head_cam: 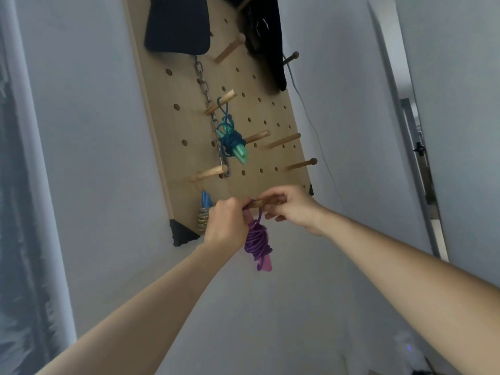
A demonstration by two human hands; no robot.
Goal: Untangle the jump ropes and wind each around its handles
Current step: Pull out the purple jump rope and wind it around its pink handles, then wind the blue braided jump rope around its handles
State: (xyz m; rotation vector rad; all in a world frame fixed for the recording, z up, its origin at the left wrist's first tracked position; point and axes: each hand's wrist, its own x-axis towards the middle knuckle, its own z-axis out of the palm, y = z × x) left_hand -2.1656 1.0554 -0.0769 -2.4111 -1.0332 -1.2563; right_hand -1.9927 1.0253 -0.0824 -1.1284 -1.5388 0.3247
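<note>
- Purple jump rope (257,240): loop pinched by the curled fingers of the left hand (226,223), at a wooden peg (257,204).
- Right hand (293,208): fingers clamped round the same peg.
- Rope wound in a bundle on its pink handles, hanging below the peg at the lower edge of the pegboard (189,85).
- Teal jump rope (231,142): bundled, hung from a higher peg (220,102) mid-board, beside a metal chain (203,83).

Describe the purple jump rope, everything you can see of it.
The purple jump rope is translucent, plastic-looking cord wound into a tight bundle around its pink handles, whose ends stick out above and below. It hangs roughly upright from one loop over a wooden peg at the pegboard's lower edge. The left hand pinches the loop at the peg. The right hand grips the peg, not the rope.
</note>
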